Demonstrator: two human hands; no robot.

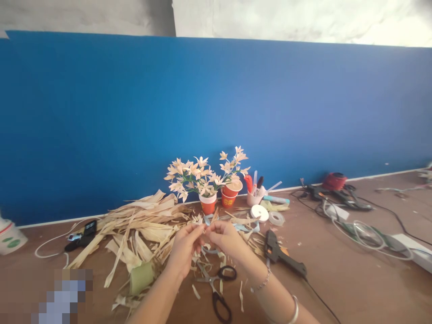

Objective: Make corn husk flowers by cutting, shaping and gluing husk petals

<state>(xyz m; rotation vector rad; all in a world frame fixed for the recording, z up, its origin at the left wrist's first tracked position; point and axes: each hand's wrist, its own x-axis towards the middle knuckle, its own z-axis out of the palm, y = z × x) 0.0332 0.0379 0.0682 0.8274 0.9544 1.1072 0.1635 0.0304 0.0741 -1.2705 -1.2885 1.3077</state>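
Observation:
Low in the middle, my left hand is closed in a pinch, with a small pale husk flower showing at its fingertips. My right hand pinches right beside it, the fingertips nearly touching; whatever sits between them is too small to make out. Below the hands lie scissors with black handles, partly spread, among husk scraps. Just beyond stand pale flowers in a red-and-white paper cup. More flowers rise from stacked red cups. Dry husks are heaped to the left.
A glue gun lies right of my right forearm, its cord running frontward. Behind it are tape rolls and a tool cup. Cables and a power strip spread at right. A green roll sits by my left forearm.

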